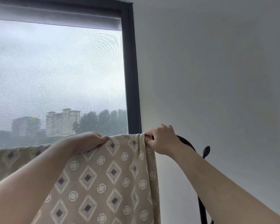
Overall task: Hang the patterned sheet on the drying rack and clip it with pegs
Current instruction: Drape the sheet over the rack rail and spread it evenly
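Note:
The patterned sheet (103, 178), beige with diamonds and circles, hangs over the top bar of a black drying rack (187, 143) and falls toward me. My left hand (89, 141) lies on the sheet's top fold and pinches the cloth there. My right hand (162, 139) grips the bunched right end of the fold against the bar. A small dark piece shows between its fingers; whether it is a peg I cannot tell. The bar under the sheet is hidden.
A dark-framed window (130, 70) with a mesh blind fills the left behind the rack. A white wall (217, 78) stands to the right. The rack's black upright (202, 207) and a knob (206, 151) rise at the right, beneath my right forearm.

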{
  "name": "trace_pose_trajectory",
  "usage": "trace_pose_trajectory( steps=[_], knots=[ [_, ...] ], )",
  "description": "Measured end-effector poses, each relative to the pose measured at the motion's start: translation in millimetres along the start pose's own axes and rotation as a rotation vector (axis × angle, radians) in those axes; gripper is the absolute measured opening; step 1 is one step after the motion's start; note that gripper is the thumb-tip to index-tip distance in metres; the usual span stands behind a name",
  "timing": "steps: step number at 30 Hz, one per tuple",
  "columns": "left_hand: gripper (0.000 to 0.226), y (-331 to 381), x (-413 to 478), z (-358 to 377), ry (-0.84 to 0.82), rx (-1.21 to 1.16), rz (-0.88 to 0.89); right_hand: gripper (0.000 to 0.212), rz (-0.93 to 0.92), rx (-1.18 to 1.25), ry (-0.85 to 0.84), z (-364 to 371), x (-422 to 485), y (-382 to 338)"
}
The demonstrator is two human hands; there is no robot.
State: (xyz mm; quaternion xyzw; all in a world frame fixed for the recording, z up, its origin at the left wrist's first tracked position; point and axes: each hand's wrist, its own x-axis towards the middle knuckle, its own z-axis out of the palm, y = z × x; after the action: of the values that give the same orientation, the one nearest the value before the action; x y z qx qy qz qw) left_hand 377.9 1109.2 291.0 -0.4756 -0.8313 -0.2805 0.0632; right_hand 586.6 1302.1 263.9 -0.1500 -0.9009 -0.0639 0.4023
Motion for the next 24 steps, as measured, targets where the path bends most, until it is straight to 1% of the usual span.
trace_pose_trajectory(
  steps=[2, 4, 5, 7, 9, 11, 13, 14, 15, 16, 17, 18, 20, 21, 22, 24],
  knots=[
    [0.051, 0, -3, 0, 0.013, 0.048, 0.014, 0.038, 0.002, 0.134, -0.156, -7, 4, 3],
    [0.051, 3, -6, 0, 0.036, 0.101, 0.030, 0.046, 0.017, 0.217, -0.228, -16, 6, 9],
    [0.051, 6, -8, 0, 0.046, 0.130, 0.034, 0.044, 0.027, 0.215, -0.252, -21, 5, 13],
    [0.050, 9, -11, 0, 0.049, 0.167, 0.032, 0.028, 0.056, 0.182, -0.291, -27, 4, 23],
    [0.050, 9, -12, 0, 0.036, 0.159, 0.016, 0.019, 0.072, 0.191, -0.318, -28, 2, 30],
    [0.051, 7, -12, -1, 0.028, 0.124, 0.006, 0.022, 0.084, 0.199, -0.307, -24, 2, 32],
    [0.050, 6, -11, -1, 0.025, 0.139, 0.004, 0.033, 0.105, 0.251, -0.278, -19, 2, 27],
    [0.050, 7, -12, -2, 0.030, 0.166, 0.006, 0.039, 0.094, 0.265, -0.254, -16, 3, 25],
    [0.052, 7, -12, -2, 0.038, 0.190, 0.008, 0.038, 0.069, 0.271, -0.214, -13, 4, 22],
    [0.056, 6, -11, -2, 0.050, 0.211, 0.010, 0.029, 0.050, 0.274, -0.142, -10, 5, 19],
    [0.061, 6, -12, -2, 0.061, 0.236, 0.014, 0.020, 0.038, 0.270, -0.034, -7, 4, 15],
    [0.063, 6, -13, -3, 0.073, 0.257, 0.014, 0.015, 0.028, 0.235, 0.122, -2, 2, 12],
    [0.063, 6, -15, -3, 0.088, 0.261, 0.022, 0.013, 0.017, 0.076, 0.456, 13, -4, 4],
    [0.062, 7, -15, -2, 0.088, 0.256, 0.029, 0.015, 0.009, 0.043, 0.548, 20, -7, 0],
    [0.061, 8, -15, -2, 0.087, 0.257, 0.038, 0.022, -0.002, 0.051, 0.584, 23, -10, -5],
    [0.058, 11, -13, -2, 0.083, 0.265, 0.052, 0.039, -0.078, 0.098, 0.532, 22, -8, -9]
  ],
)
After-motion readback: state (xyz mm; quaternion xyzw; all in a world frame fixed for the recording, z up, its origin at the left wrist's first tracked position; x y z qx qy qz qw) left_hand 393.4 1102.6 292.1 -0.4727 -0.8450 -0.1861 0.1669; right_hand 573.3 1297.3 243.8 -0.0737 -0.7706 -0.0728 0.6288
